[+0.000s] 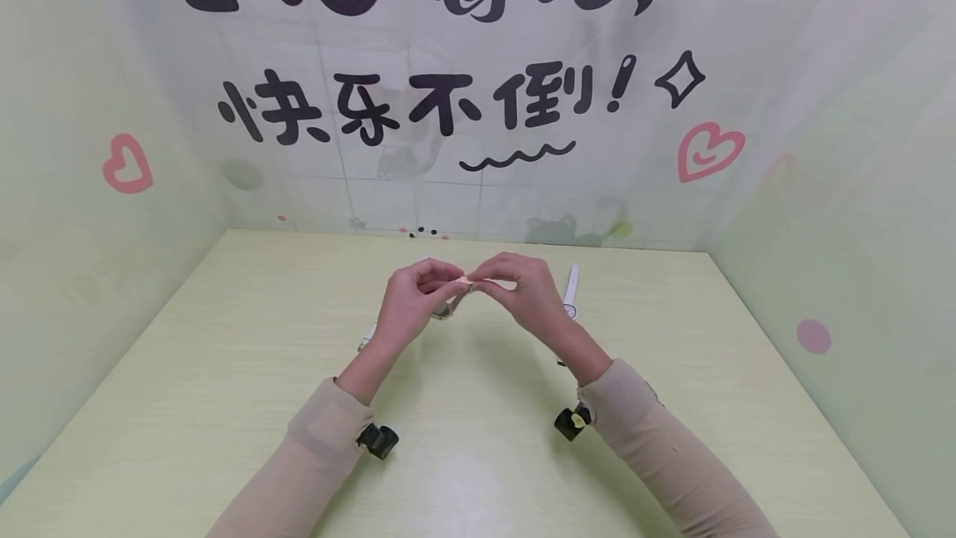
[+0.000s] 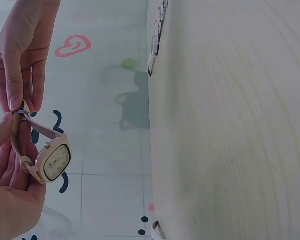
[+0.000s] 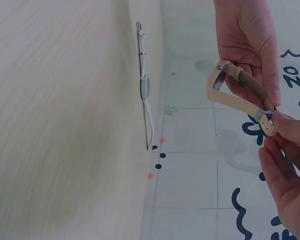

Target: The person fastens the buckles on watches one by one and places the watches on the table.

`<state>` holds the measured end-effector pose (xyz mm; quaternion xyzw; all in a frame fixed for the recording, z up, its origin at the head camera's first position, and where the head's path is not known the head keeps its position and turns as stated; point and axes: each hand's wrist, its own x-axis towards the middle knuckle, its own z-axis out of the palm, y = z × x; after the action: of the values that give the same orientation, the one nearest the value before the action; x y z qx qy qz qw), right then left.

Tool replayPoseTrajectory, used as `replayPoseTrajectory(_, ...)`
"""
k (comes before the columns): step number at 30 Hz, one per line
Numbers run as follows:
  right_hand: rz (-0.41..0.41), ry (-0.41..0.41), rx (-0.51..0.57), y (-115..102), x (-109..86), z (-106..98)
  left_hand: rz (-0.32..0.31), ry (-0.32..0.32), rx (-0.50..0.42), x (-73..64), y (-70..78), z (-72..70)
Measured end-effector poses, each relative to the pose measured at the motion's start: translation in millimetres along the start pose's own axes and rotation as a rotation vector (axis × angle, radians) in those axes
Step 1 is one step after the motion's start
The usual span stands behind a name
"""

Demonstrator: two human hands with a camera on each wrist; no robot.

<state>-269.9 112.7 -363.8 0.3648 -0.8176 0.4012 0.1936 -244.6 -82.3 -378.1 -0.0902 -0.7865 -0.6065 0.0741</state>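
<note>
Behind the cream wristwatch point(image 2: 56, 162) rises a pale printed wall point(image 1: 448, 210) with bold black Chinese lettering and pink outlined hearts, one to either side of the watch. Below the watch spreads a light wood-grain table point(image 1: 463, 463); the watch itself is held up clear of this surface. Two beige sleeves point(image 1: 675, 459) reach in toward the watch from the near side, one from each side of it.

The left hand point(image 1: 409, 301) is at the watch's left, its thumb and fingers pinching the strap near the fastening. The right hand point(image 1: 526, 293) is at the watch's right, its thumb and fingertips pinching the strap's end.

A white wristwatch point(image 1: 572, 289) lies on the table to the right of the cream one; another white wristwatch point(image 3: 145, 89) lies to its left, mostly covered by the left hand in the head view. The cream watch is bent into a loop, its rounded-square case hanging on the left-hand side. Nearer the person than the watch, black wrist cameras point(image 1: 379, 441) sit at both cuffs. Between the two hands, the watch's small metal buckle point(image 3: 264, 115) touches the holed strap end.
</note>
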Motion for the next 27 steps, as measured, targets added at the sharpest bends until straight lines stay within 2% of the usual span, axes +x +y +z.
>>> replayPoseTrajectory(4,0.000,-0.007,-0.003,0.0,-1.7,0.9,-0.012,-0.032,0.014,-0.2,0.2,-0.9)
replayPoseTrajectory(12,-0.020,-0.008,-0.055,3.3,-7.4,3.3,-0.049,-0.167,0.009,3.8,-2.0,-4.2)
replayPoseTrajectory(15,-0.037,-0.014,-0.073,3.3,-8.1,3.8,-0.066,-0.200,-0.004,5.4,-1.6,-5.1)
replayPoseTrajectory(22,-0.042,-0.063,-0.124,0.4,-8.5,4.6,-0.082,-0.236,-0.007,5.7,1.2,-6.5)
replayPoseTrajectory(27,-0.054,-0.082,-0.162,-2.3,-8.3,5.5,-0.068,-0.231,0.008,4.5,3.9,-6.0)
